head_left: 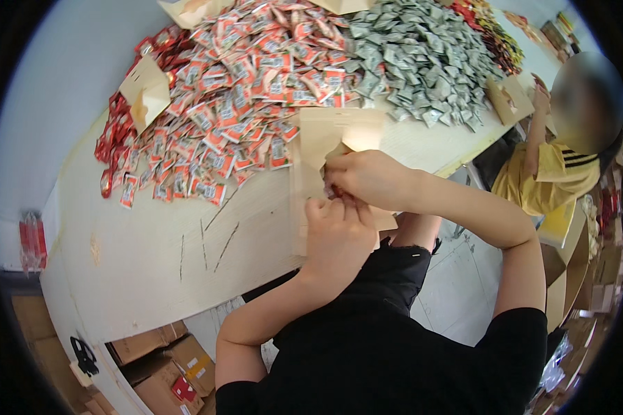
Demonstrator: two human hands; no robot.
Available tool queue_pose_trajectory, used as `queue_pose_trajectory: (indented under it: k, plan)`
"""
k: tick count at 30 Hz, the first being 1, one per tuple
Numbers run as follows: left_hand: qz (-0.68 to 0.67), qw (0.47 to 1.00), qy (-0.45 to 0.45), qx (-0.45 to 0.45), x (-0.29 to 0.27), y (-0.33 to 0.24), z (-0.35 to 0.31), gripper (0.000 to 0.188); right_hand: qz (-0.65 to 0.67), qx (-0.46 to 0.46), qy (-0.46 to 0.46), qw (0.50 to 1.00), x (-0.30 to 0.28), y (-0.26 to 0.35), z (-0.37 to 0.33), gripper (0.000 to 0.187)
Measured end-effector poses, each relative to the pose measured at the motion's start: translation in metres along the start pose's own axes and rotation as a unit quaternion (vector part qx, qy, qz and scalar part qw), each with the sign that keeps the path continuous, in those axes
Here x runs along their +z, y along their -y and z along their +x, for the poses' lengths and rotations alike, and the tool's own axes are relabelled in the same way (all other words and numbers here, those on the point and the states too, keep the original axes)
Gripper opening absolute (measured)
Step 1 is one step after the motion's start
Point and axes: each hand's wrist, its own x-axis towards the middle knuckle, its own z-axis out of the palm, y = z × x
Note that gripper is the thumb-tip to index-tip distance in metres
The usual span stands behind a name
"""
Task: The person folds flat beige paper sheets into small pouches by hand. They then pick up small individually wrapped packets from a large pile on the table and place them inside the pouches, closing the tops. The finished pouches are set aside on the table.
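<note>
A brown kraft paper carton (318, 124) lies at the table's near edge, its flap spread away from me. My left hand (339, 232) is closed over its near part, fingers curled at the opening. My right hand (367, 178) reaches in from the right with bent fingertips pressed together at the same opening, just beyond the left. Between the two hands shows a bit of something shiny and pinkish (329, 189), mostly hidden by the fingers. Just left of the carton spreads a heap of red-and-white small packets (242, 90).
Grey-green packets (422, 62) are heaped at the far right, red shiny packets (114, 135) at the left rim. An open kraft carton (145, 93) stands amid the heap. A person in a yellow shirt (550, 173) sits at the right. Cardboard boxes (166, 373) lie below the table (152, 277).
</note>
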Motion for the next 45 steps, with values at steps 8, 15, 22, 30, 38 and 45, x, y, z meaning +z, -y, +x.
queue_pose_trajectory:
  k: [8,15,22,30,38,45]
  plan:
    - [0.004,0.998,0.062,0.009,-0.017,-0.006,0.006,0.017,-0.012,0.023,-0.12,0.992,-0.018,0.018,-0.034,0.025]
    - [-0.057,0.994,-0.029,0.083,-0.017,-0.026,0.017,0.031,0.363,0.343,-0.399,0.769,-0.008,0.031,-0.096,0.087]
    - [-0.122,0.982,0.037,0.142,-0.035,-0.018,0.026,0.058,0.35,0.442,-0.545,0.62,-0.007,0.008,-0.168,0.067]
    - [-0.137,0.92,0.365,0.039,-0.045,0.056,-0.024,0.097,0.363,0.42,-0.621,0.554,-0.063,-0.08,-0.247,0.048]
    - [-0.158,0.874,0.435,0.144,-0.048,0.101,0.017,0.094,0.421,0.318,-0.614,0.587,-0.184,-0.275,-0.176,0.03]
    - [-0.133,0.864,0.416,0.248,-0.023,0.117,0.039,0.094,0.254,0.481,-0.646,0.535,-0.215,-0.421,-0.153,0.046]
